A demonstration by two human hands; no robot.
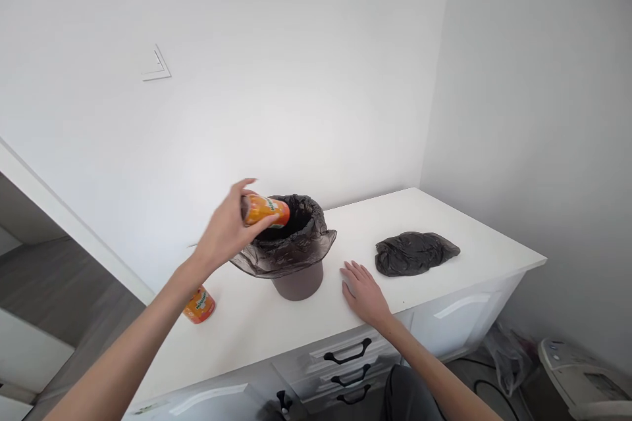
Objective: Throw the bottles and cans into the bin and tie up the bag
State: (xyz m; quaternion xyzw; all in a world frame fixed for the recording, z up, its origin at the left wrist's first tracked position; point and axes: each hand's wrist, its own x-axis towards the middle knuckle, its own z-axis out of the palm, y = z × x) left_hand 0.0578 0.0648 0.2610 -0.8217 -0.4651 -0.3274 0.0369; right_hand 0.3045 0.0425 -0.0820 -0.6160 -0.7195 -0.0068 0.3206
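Note:
My left hand is wrapped round an orange soda can, tipped on its side over the mouth of a small trash bin. A black bag lines the bin, its edge folded loosely over the rim. Resting on the cabinet top, my right hand lies flat with its fingers stretched out and nothing in it. Below my left forearm stands a second orange soda can, partly hidden by the arm. A crumpled black plastic bag lies to the right of my right hand.
The white cabinet has drawers with black handles at its front. White walls rise behind it and to the right. On the floor at the lower right are a clear plastic bag, dark cables and a pale appliance.

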